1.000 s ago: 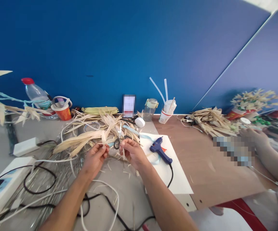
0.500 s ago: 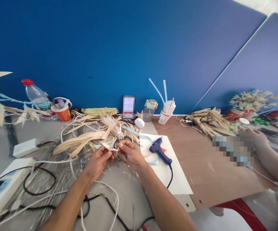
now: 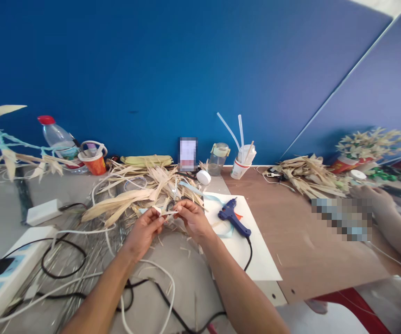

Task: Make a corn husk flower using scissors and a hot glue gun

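Note:
My left hand (image 3: 143, 233) is closed, with thumb and fingers pinching one end of a small pale strip of corn husk (image 3: 168, 213). At its other end, the fingertips of my right hand (image 3: 196, 223) pinch the same strip, so it spans the short gap between both hands. Just behind them lie scissors (image 3: 171, 204) with dark handles, partly hidden by my fingers. A heap of dry corn husks (image 3: 117, 204) spreads beyond and to the left. To the right of my right hand, a blue glue gun (image 3: 234, 217) rests on a white sheet of paper (image 3: 261, 264).
A power strip (image 3: 15, 264), a white adapter (image 3: 43, 212) and loose cables fill the left side. Along the wall stand a bottle (image 3: 59, 141), a red cup (image 3: 94, 163), a phone (image 3: 187, 153), a jar (image 3: 217, 160) and a cup with straws (image 3: 238, 169). A co-worker's arm (image 3: 395, 222) reaches in at right.
The view has shifted slightly left, so everything appears a little further right. The husk strip has turned a little between my fingertips; both hands still pinch it.

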`<state>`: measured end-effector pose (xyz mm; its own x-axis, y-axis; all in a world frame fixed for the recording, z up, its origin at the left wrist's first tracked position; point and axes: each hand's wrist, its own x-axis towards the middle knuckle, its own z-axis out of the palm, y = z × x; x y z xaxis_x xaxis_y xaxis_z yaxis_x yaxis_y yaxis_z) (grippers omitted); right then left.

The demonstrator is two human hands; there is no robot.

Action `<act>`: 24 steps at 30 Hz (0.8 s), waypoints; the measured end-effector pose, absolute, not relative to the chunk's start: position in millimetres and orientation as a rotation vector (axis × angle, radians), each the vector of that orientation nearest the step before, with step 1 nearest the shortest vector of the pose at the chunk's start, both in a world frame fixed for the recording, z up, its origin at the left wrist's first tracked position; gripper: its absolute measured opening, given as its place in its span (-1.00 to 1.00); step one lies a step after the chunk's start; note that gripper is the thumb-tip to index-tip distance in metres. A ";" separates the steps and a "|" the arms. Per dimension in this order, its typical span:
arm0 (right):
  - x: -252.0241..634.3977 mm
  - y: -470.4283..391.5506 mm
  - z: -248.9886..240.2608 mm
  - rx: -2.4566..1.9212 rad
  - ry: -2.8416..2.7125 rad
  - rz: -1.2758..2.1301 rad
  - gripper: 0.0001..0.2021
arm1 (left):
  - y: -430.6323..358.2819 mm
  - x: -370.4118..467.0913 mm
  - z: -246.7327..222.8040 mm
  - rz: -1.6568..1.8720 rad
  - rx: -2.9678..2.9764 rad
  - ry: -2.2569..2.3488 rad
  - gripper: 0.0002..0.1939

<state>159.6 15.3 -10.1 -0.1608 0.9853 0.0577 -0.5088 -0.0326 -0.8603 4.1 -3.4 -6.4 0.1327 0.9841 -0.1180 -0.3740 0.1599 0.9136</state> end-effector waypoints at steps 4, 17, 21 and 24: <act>158.8 12.8 -7.2 -0.715 -0.874 1.555 -0.79 | -1.4 5.6 -7.1 1.262 0.857 0.942 -0.70; 141.4 3.2 -6.3 -0.839 -1.071 1.527 -0.84 | 2.4 5.1 -16.0 1.359 0.851 0.956 -0.71; 139.5 4.6 -11.9 -0.912 -1.076 1.470 -0.85 | 2.1 5.4 -18.8 1.335 0.862 0.931 -0.74; 140.9 7.0 -13.7 -0.927 -1.033 1.503 -0.86 | 1.5 5.4 -14.3 1.339 0.817 0.908 -0.76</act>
<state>140.9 7.0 -13.7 -0.1581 0.9868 -0.0364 -0.3196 -0.0860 -0.9436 5.4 1.5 -14.3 0.0126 0.9972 -0.0742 -0.4372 0.0722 0.8965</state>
